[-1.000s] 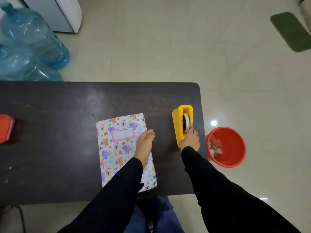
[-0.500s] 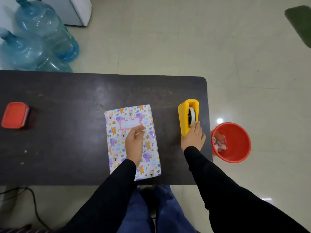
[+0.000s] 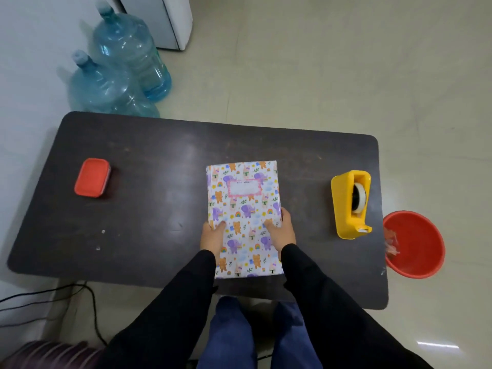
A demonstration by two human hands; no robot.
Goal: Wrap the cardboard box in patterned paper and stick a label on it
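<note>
A dark worktop (image 3: 149,209) carries a red lidded container (image 3: 92,177) at nine o'clock and a yellow tape dispenser (image 3: 346,209) at three o'clock. On the floor, a red bucket (image 3: 426,267) holding scraps stands at four o'clock, two blue water bottles (image 3: 106,89) at eleven, and black cables (image 3: 53,296) at seven.

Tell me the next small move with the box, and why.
Probably let go and leave it on the table: patterned paper covers the box, the label sits on its top face, and the left hand and right hand grip its near side edges.
</note>
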